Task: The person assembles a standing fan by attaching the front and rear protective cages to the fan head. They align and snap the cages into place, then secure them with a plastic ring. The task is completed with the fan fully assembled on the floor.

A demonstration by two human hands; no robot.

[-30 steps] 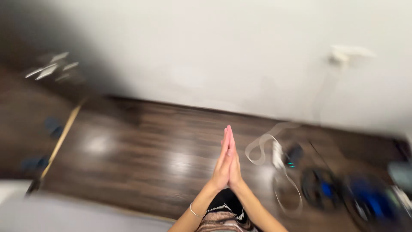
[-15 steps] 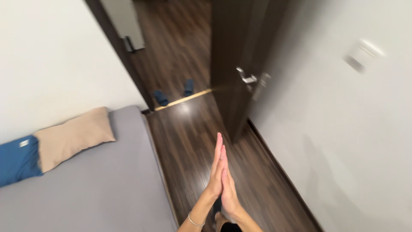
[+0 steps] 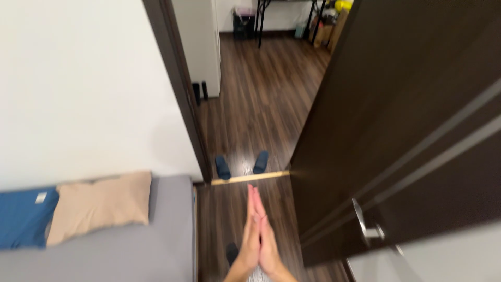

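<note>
My left hand (image 3: 250,235) and my right hand (image 3: 267,237) are pressed flat together, palm to palm, fingers straight and pointing away from me. They hold nothing. They hover over the dark wooden floor (image 3: 229,214), between a grey bed (image 3: 156,245) on the left and an open dark door (image 3: 396,130) on the right. The fingertips point toward the doorway threshold strip (image 3: 250,177).
A beige pillow (image 3: 99,203) and a blue pillow (image 3: 23,216) lie on the bed. A pair of blue slippers (image 3: 241,163) sits just beyond the threshold. The door has a metal handle (image 3: 368,227). A white wall (image 3: 78,89) stands on the left; a hallway stretches beyond.
The view has swung from a wall and floor with cables to the bed and open doorway. My hands stay pressed together in the same pose.
</note>
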